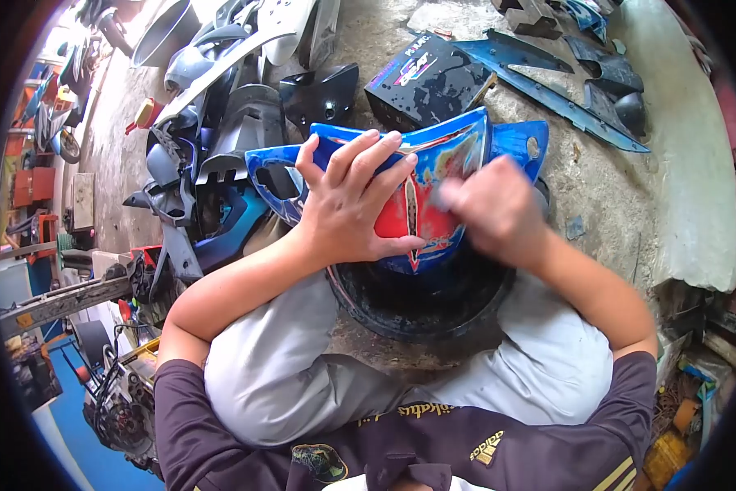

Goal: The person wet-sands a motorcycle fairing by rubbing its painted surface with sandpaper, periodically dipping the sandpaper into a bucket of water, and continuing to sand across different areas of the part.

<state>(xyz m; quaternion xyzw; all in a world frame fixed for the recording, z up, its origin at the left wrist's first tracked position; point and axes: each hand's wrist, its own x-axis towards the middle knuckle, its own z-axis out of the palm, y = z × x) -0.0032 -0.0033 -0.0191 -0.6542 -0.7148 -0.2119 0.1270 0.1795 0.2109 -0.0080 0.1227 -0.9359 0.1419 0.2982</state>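
A blue motorcycle fairing [433,159] with red, worn patches and bare spots lies across a round black basin [417,315] between my legs. My left hand [343,196] holds it on its left half, fingers spread toward the upper edge and thumb on the red area. My right hand [499,209] is closed and smeared by motion, its fingertips against the scuffed right half. Something small and greyish shows at those fingertips; I cannot make out what it is.
Dark motorcycle body parts [245,131] are heaped at the left. Beyond the fairing stands a wet black box [429,82], with a long blue-black trim piece [556,94] beside it. An engine [126,409] sits at lower left, and a pale slab [683,164] runs along the right.
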